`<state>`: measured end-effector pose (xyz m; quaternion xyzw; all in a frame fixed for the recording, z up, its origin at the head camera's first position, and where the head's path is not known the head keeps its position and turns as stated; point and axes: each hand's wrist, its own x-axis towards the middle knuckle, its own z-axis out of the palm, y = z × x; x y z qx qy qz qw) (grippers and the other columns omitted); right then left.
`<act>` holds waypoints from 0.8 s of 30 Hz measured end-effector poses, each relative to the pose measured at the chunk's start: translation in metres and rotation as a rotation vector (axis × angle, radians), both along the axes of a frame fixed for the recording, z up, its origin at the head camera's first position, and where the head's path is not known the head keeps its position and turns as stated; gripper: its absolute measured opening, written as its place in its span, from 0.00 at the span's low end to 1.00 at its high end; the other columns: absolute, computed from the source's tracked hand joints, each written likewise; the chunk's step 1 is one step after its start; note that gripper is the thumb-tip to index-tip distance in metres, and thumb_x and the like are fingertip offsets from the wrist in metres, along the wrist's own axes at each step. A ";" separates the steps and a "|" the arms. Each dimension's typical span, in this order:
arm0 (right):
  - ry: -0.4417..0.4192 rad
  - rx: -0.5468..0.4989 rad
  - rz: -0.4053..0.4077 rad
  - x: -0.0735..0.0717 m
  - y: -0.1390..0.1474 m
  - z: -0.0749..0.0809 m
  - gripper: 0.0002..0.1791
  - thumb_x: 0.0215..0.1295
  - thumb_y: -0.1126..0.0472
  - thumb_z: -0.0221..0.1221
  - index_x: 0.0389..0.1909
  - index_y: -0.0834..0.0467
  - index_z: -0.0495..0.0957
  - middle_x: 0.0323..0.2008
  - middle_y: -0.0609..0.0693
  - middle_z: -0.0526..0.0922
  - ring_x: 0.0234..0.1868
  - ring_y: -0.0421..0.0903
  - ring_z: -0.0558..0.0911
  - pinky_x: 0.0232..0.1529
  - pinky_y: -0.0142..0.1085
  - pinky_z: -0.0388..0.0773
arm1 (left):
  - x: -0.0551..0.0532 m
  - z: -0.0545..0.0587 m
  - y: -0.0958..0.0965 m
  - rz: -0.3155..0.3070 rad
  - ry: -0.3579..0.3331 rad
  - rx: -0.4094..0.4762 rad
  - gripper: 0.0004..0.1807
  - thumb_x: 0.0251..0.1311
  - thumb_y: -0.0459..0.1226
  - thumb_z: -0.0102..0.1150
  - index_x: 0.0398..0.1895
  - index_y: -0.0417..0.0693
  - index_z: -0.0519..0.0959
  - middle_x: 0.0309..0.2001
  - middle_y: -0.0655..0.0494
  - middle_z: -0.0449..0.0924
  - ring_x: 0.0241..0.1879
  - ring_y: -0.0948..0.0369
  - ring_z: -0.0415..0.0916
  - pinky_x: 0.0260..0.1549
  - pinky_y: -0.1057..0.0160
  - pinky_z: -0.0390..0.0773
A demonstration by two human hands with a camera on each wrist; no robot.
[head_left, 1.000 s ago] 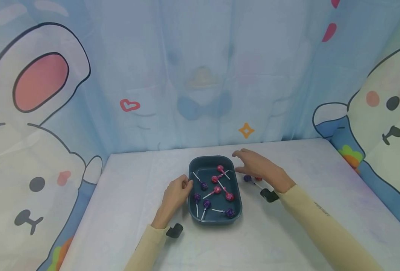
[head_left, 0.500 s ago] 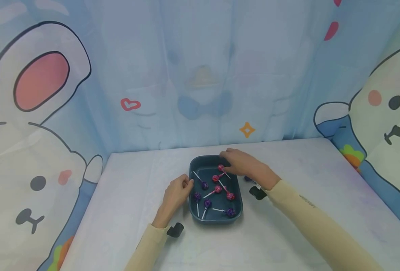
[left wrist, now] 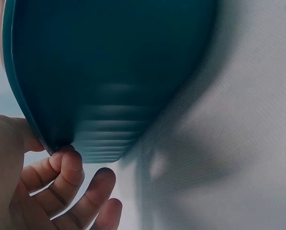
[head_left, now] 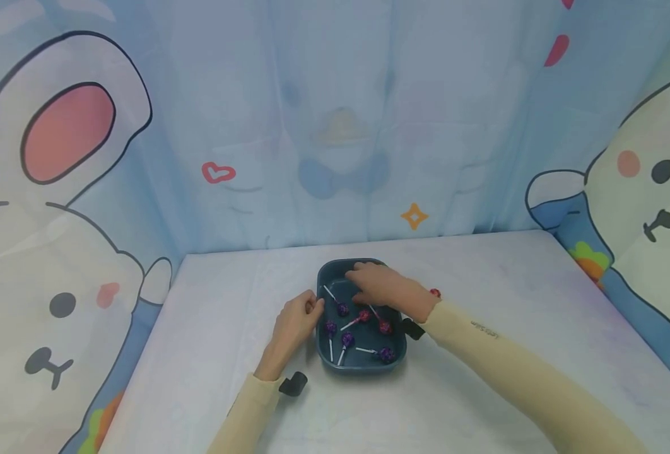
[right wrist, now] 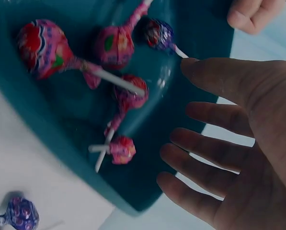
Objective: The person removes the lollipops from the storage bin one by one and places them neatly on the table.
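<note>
A dark teal rectangular tray (head_left: pixel 363 371) stands on the white cloth with several wrapped lollipops lying in it, some purple, some pink-red. At its left side my left hand (head_left: pixel 296 318) pinches the rim between thumb and forefinger; the left wrist view shows the other fingers loose below the edge. Over the far part of the tray my right hand (head_left: pixel 385 287) reaches in with fingers extended and spread, holding nothing. In the right wrist view its thumb tip is right at the stick of a purple lollipop (right wrist: pixel 159 34), and pink lollipops (right wrist: pixel 115 45) lie beside the fingers.
Outside the tray on the right, a purple lollipop (right wrist: pixel 22 214) lies on the cloth, and a red one (head_left: pixel 435 292) shows behind the right wrist. A cartoon-printed curtain (head_left: pixel 244 126) hangs along the table's back edge.
My right hand has moved left from beside the tray to over its inside, covering some pink lollipops. The left hand has stayed at the rim.
</note>
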<state>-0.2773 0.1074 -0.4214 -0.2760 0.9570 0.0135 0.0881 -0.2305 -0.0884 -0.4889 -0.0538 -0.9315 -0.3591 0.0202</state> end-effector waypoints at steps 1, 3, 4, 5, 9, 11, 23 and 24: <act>0.003 0.010 0.009 0.001 -0.002 -0.001 0.29 0.57 0.49 0.61 0.58 0.56 0.70 0.50 0.54 0.76 0.51 0.50 0.77 0.52 0.45 0.72 | 0.000 0.000 0.000 -0.001 0.005 0.000 0.12 0.62 0.49 0.49 0.26 0.54 0.70 0.18 0.61 0.69 0.18 0.65 0.65 0.17 0.66 0.64; 0.000 0.017 0.025 0.003 -0.007 -0.001 0.29 0.56 0.49 0.62 0.57 0.56 0.70 0.50 0.55 0.76 0.51 0.51 0.77 0.52 0.45 0.72 | -0.001 0.000 0.000 -0.001 0.007 -0.002 0.11 0.62 0.49 0.49 0.26 0.54 0.70 0.18 0.61 0.69 0.18 0.65 0.65 0.17 0.66 0.64; -0.008 0.017 0.027 0.004 -0.010 -0.001 0.30 0.56 0.49 0.62 0.58 0.56 0.70 0.50 0.54 0.76 0.50 0.51 0.76 0.52 0.45 0.72 | -0.001 0.000 0.000 -0.001 0.008 -0.002 0.11 0.61 0.49 0.49 0.26 0.54 0.70 0.18 0.61 0.69 0.18 0.65 0.65 0.17 0.66 0.64; -0.013 0.021 0.029 0.005 -0.012 -0.002 0.30 0.56 0.49 0.62 0.58 0.56 0.70 0.49 0.54 0.76 0.50 0.51 0.76 0.52 0.45 0.72 | -0.001 0.000 0.000 -0.001 0.009 -0.005 0.11 0.61 0.49 0.49 0.26 0.55 0.70 0.18 0.61 0.69 0.18 0.65 0.65 0.17 0.66 0.64; 0.000 0.038 0.051 0.007 -0.018 -0.006 0.28 0.55 0.49 0.63 0.56 0.55 0.72 0.45 0.53 0.77 0.46 0.49 0.77 0.49 0.45 0.74 | -0.001 -0.001 0.000 -0.003 0.001 -0.006 0.12 0.62 0.50 0.48 0.27 0.55 0.70 0.19 0.61 0.69 0.18 0.65 0.66 0.18 0.66 0.64; 0.030 0.061 0.066 0.007 -0.020 -0.010 0.26 0.54 0.48 0.63 0.53 0.55 0.74 0.42 0.52 0.78 0.43 0.48 0.78 0.46 0.44 0.75 | -0.001 -0.001 0.000 -0.004 -0.001 -0.004 0.12 0.62 0.50 0.48 0.27 0.55 0.70 0.19 0.61 0.69 0.18 0.65 0.66 0.18 0.66 0.65; 0.052 0.075 0.060 0.006 -0.031 -0.027 0.20 0.53 0.49 0.63 0.44 0.56 0.79 0.47 0.55 0.79 0.48 0.55 0.77 0.48 0.51 0.73 | -0.001 -0.003 0.000 0.007 0.013 -0.013 0.12 0.62 0.50 0.48 0.26 0.55 0.70 0.19 0.61 0.69 0.18 0.65 0.65 0.18 0.66 0.64; 0.055 0.075 0.061 0.007 -0.031 -0.028 0.20 0.54 0.49 0.63 0.45 0.56 0.79 0.49 0.56 0.79 0.49 0.55 0.77 0.49 0.51 0.72 | -0.001 -0.003 0.000 0.006 0.014 -0.014 0.12 0.61 0.50 0.48 0.26 0.55 0.70 0.19 0.61 0.69 0.18 0.65 0.66 0.18 0.66 0.64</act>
